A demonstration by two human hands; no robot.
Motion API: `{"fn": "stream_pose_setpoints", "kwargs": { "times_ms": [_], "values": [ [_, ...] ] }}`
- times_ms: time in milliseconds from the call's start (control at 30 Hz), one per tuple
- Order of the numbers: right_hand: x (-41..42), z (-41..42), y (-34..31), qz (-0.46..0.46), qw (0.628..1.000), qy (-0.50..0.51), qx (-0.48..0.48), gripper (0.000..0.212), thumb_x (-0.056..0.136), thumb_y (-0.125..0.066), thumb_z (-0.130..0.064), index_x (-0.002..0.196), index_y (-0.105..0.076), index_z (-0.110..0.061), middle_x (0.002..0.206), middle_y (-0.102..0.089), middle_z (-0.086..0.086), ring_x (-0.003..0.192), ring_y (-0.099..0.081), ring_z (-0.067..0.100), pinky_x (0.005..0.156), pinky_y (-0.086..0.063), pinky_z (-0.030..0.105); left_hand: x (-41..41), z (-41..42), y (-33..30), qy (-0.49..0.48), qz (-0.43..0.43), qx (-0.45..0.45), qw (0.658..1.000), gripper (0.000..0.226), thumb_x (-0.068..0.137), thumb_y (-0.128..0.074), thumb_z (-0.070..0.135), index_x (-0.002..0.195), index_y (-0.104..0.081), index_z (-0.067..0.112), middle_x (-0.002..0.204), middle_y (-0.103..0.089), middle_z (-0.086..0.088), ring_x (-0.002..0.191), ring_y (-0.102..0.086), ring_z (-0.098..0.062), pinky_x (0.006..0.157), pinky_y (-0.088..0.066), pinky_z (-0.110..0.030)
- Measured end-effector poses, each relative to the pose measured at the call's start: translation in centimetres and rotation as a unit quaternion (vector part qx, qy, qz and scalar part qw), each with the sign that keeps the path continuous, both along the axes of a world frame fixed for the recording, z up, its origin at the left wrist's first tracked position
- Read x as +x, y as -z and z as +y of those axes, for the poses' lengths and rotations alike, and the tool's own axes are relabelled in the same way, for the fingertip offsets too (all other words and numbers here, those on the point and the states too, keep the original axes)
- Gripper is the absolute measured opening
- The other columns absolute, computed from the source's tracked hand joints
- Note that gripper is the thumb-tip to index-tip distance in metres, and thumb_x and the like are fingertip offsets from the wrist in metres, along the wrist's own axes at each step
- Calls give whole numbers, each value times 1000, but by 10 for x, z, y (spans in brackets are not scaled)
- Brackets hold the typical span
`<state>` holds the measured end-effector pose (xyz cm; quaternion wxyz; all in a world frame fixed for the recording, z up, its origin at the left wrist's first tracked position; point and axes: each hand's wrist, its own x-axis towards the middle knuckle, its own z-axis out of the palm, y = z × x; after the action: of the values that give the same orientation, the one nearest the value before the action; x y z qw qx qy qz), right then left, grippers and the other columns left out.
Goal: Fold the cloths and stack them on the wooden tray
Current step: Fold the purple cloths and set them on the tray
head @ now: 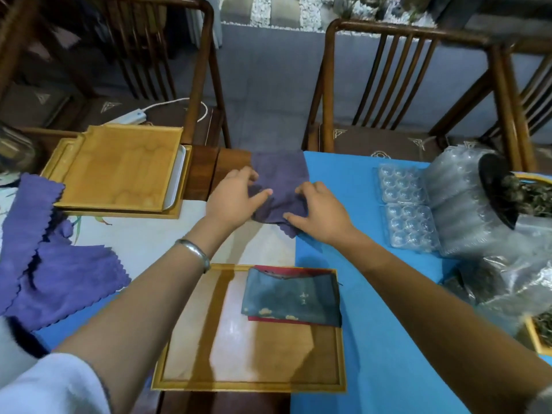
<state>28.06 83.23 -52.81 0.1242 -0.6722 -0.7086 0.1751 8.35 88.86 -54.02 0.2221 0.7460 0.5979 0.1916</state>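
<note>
A purple cloth (pixel 280 180) lies partly folded at the far middle of the table. My left hand (pixel 234 198) grips its left edge, thumb and fingers curled into the fabric. My right hand (pixel 321 212) pinches its right and near edge. The wooden tray (pixel 209 339) sits near me and carries a folded blue cloth (pixel 294 294) over a red one (pixel 268 319). More purple cloths (pixel 59 270) with scalloped edges lie loose at the left.
A stack of wooden and white trays (pixel 119 171) stands at the back left. Clear plastic egg trays (pixel 406 216) and plastic bags (pixel 478 210) crowd the right side. Two wooden chairs (pixel 403 85) stand behind the table. A blue mat (pixel 388 324) covers the right half.
</note>
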Motion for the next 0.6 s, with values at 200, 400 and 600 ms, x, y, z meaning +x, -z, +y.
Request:
{"fn": "stream_pose_setpoints", "kwargs": {
  "times_ms": [200,400,600],
  "values": [
    [4,25,29,-53,995,-79,-39,59,77,-67,-52,121,-51,-17,118,-47,10,106,-47,29,85,-46,39,4,21,35,93,77,-70,990,45,77,-65,49,112,-53,24,106,-56,-6,96,-56,-26,78,-51,-38],
    [1,22,47,-37,997,-66,10,18,95,-48,-18,107,-55,-6,108,-54,14,102,-47,33,80,-35,35,12,1,54,100,50,12,994,18,91,-52,24,100,-47,9,92,-52,-15,81,-52,-34,62,-43,-39],
    [8,1,33,118,992,-8,40,11,93,-53,-14,96,-59,-5,96,-60,12,89,-53,28,69,-31,28,7,-17,25,66,-156,-34,985,13,87,-63,21,89,-52,15,77,-58,-6,68,-52,-17,60,-41,-31]
  ]
}}
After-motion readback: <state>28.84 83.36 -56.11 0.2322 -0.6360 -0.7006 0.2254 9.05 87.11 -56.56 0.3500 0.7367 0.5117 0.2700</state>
